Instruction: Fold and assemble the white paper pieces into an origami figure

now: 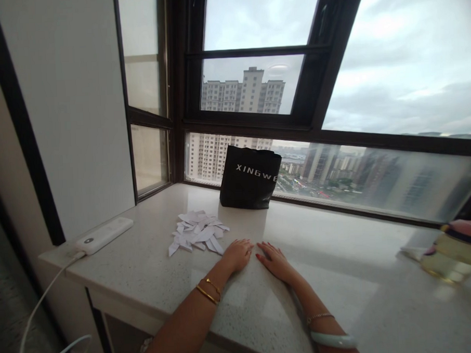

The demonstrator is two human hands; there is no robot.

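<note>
My left hand (239, 254) lies palm down on the pale speckled countertop (288, 309), its fingers stretched out and holding nothing. Close beside it, my right hand (275, 260) also rests flat, fingers extended and slightly apart. A small gap separates the two hands. Just left of my left hand is a loose heap of white paper pieces (201, 231), overlapping one another. Behind both hands a black bag (251, 178) with white lettering stands upright near the window.
A white power strip (105, 235) with a cable lies at the counter's left edge. Toward the right stands a yellowish transparent container (455, 255) with something pink on top. Dark-framed windows (252, 125) border the back, and a white panel (68, 111) rises at left.
</note>
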